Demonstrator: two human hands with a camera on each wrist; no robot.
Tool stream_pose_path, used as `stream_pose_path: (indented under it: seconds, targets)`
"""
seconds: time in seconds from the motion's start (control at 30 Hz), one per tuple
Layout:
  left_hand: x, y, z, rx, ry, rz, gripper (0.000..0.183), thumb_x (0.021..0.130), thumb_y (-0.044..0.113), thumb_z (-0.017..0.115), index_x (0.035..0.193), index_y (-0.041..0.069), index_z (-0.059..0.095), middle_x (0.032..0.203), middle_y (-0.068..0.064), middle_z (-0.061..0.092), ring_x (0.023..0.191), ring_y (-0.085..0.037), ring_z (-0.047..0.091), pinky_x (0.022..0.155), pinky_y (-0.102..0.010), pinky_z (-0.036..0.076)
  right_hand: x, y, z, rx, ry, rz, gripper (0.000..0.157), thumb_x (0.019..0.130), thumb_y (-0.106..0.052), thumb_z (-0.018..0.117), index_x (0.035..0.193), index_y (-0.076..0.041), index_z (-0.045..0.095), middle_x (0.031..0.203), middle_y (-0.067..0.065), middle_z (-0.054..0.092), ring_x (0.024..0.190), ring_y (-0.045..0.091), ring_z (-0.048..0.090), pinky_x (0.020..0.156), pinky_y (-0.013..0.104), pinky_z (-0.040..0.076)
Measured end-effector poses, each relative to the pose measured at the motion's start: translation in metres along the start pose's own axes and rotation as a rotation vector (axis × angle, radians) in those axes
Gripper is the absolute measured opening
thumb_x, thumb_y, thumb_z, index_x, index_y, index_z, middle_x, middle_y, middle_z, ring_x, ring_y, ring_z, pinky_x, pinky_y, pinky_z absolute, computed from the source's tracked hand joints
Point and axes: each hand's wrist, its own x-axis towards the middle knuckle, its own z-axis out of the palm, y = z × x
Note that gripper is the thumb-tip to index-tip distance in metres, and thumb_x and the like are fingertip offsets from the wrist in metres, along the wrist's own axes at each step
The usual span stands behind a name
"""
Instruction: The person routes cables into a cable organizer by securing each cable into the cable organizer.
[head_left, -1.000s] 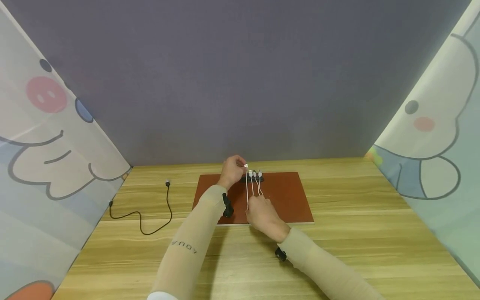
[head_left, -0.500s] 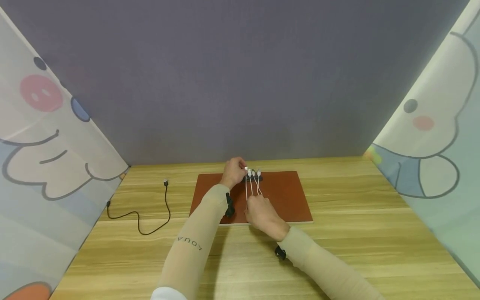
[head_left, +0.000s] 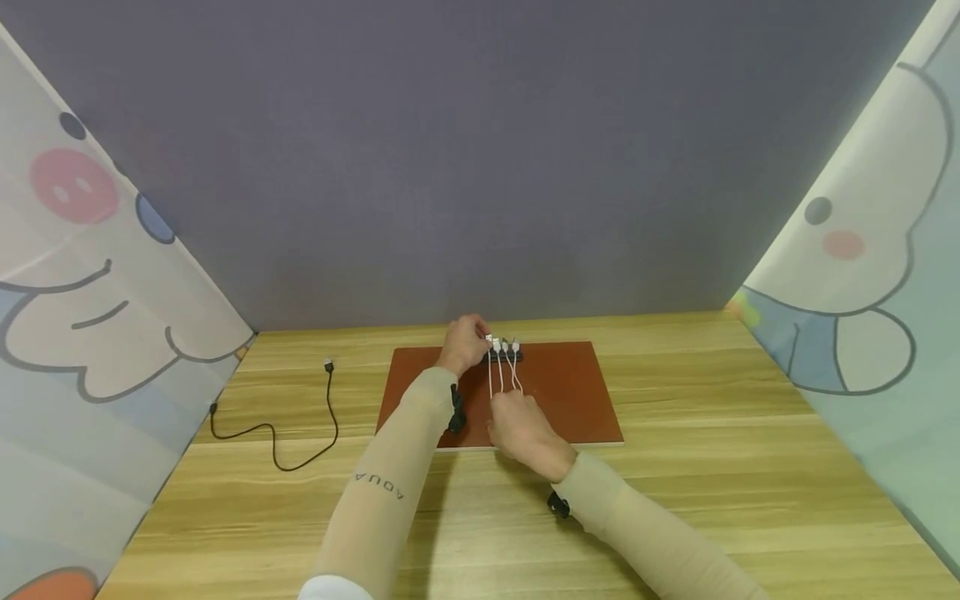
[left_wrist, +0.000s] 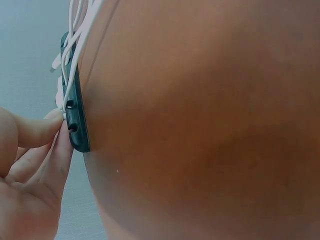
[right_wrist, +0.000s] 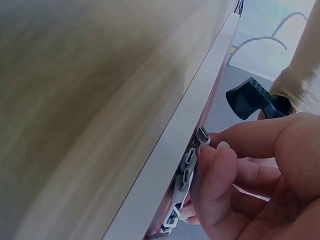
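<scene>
My left hand [head_left: 463,343] pinches a white USB cable [head_left: 491,375] just below its plug [head_left: 488,339], at the left part of a black cable holder [head_left: 513,357]. In the left wrist view, thumb and fingertips meet right at the edge of the holder [left_wrist: 75,115], near its notches. Several other white cables run through it, their plugs standing up behind. Over the front of the brown board [head_left: 562,392], my right hand [head_left: 521,427] grips the lower end of the cable. The right wrist view shows a small USB-C connector [right_wrist: 202,134] at its fingertips, with other connectors [right_wrist: 188,158] hanging alongside.
A black USB cable [head_left: 335,417] lies curved on the wooden table [head_left: 750,467] at the left. A grey wall [head_left: 480,167] rises behind the table, and cartoon-printed panels [head_left: 847,250] stand on both sides.
The left hand has lowered the plug slightly, to nearly the height of the other plugs at the holder. My right hand has stayed nearly still. The head view has shifted a little.
</scene>
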Motion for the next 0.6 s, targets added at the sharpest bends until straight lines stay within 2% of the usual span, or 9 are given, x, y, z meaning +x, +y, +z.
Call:
stream_pose_path:
  seconds: [0.2,0.37,0.6]
  targets:
    - [0.0021,0.0019,0.0033,0.072,0.007,0.01,0.011,0.092,0.003,0.07,0.103,0.005,0.069,0.095,-0.009,0.064,0.089,-0.026,0.06,0.076,-0.038,0.052,0.0011,0.0012,0.0006,-0.042,0.014,-0.037,0.027,0.089,-0.006,0.069,0.065,-0.01,0.056,0.063,0.005,0.057,0.057,0.02,0.059,0.052,0.037,0.051]
    - [0.0036,0.0047,0.0059,0.105,0.011,0.015,0.013,0.09,-0.001,0.067,0.102,0.005,0.069,0.093,-0.009,0.064,0.084,-0.026,0.06,0.073,-0.038,0.052,0.0016,0.0011,-0.0005,-0.068,0.028,-0.054,0.024,0.086,-0.005,0.07,0.066,-0.009,0.057,0.067,0.008,0.062,0.062,0.024,0.063,0.059,0.043,0.055]
    - [0.0028,0.007,0.007,0.123,-0.011,-0.009,0.015,0.091,-0.001,0.064,0.103,0.007,0.067,0.091,-0.008,0.061,0.081,-0.025,0.057,0.069,-0.038,0.05,0.0031,0.0016,0.0025,-0.064,0.01,-0.068,0.028,0.083,-0.001,0.067,0.061,-0.013,0.053,0.062,0.001,0.055,0.058,0.017,0.056,0.056,0.038,0.053]
